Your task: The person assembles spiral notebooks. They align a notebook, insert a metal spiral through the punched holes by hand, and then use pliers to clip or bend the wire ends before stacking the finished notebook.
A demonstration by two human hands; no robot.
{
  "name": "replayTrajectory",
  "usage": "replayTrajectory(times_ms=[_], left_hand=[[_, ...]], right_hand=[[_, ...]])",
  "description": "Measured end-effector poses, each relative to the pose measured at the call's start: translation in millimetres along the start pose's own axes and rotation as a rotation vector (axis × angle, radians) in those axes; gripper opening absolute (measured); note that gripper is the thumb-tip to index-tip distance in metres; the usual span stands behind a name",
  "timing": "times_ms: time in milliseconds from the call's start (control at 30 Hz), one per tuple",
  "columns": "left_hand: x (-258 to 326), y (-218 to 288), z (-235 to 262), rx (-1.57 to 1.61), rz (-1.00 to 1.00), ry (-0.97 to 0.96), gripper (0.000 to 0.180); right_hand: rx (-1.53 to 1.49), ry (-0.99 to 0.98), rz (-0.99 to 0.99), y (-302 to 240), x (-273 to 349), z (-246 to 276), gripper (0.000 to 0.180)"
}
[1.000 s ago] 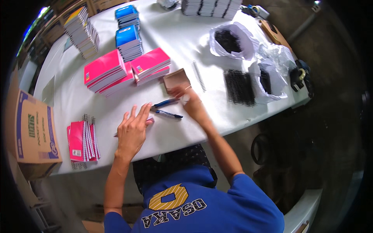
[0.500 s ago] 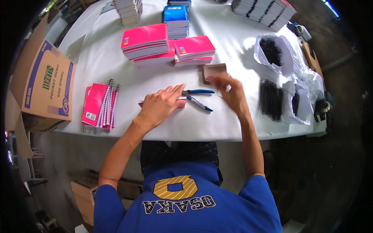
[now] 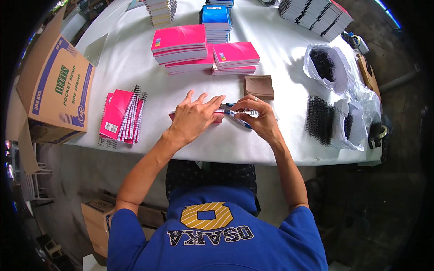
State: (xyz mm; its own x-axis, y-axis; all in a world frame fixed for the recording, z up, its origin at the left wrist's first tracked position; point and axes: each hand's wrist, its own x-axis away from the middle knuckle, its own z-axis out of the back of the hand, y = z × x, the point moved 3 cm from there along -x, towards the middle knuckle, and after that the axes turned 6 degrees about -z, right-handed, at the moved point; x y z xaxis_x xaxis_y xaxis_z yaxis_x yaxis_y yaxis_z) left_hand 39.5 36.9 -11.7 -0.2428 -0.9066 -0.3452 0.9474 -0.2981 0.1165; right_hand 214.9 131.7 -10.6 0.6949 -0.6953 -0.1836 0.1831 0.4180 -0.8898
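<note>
My left hand [image 3: 190, 116] lies over a small pink notebook [image 3: 218, 120], gripping it near the table's front edge with thumb and fingers on either side. Most of the notebook is hidden beneath the palm. Just to the right, my right hand [image 3: 262, 118] pinches a thin wire spiral [image 3: 247, 112] between thumb and fingers, close to the notebook's right end. Blue-handled pliers [image 3: 244, 123] lie on the table under the spiral, partly covered by the right hand. A brown block [image 3: 259, 86] sits just beyond that hand.
Pink notebooks [image 3: 178, 38] are stacked ahead, with blue ones [image 3: 215, 18] behind. Left are coil-bound pink notebooks [image 3: 118, 113] and a cardboard box [image 3: 61, 86]. Loose black spirals [image 3: 319, 120] lie right, beside a white bag of spirals [image 3: 342, 81]. Bound notebooks [image 3: 316, 18] stand far right.
My right hand has moved left from beside the brown block to the notebook's right end, and the spiral now shows in its fingers. The left hand stays on the notebook.
</note>
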Motion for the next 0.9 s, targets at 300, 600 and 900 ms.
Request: replayTrajectory(times_ms=[300,600,900], left_hand=[[-4.5,7.9,10.3,0.083,0.008,0.068,0.057],[-3.1,9.9,15.3,0.043,0.029,-0.485,0.046],[4.1,15.9,18.3,0.241,-0.150,-0.321,0.051]], right_hand=[[0.299,0.016,0.200,-21.6,0.9,-9.1,0.015],[0.477,0.120,-0.051,11.5,-18.1,17.5,0.026],[0.568,-0.087,-0.172,33.0,-43.8,49.0,0.056]])
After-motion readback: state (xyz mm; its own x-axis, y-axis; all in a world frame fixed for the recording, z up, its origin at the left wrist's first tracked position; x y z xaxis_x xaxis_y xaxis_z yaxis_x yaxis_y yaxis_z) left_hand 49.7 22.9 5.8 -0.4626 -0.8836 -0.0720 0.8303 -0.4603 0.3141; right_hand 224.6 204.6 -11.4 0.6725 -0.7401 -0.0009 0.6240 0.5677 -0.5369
